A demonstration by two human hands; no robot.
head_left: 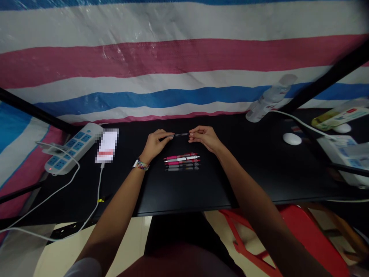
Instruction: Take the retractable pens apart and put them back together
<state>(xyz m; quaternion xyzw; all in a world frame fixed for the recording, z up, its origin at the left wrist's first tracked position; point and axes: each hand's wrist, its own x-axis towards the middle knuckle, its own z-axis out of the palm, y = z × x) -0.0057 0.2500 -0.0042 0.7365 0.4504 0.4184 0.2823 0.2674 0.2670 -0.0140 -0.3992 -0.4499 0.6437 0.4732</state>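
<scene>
Between my two hands a slim dark pen [181, 134] lies crosswise, pinched at both ends. My left hand [156, 143] has its thumb and fingers closed on the left end. At the right end, my right hand [204, 137] grips with its fingertips. Just below, nearer to me, several pens lie side by side in a row: pink-red ones, a white pen [187, 158] and dark see-through pens [181, 168]. Neither hand touches that row. A band with a pale face sits on my left wrist.
To the left are a white power strip [60, 163] and a phone [107, 146] with a white charging cable [99, 184]. A clear bottle [269, 100], a white mouse [292, 139] and a tipped bottle with yellow liquid [323, 120] are on the right. A red chair [311, 238] stands below the black table [184, 196].
</scene>
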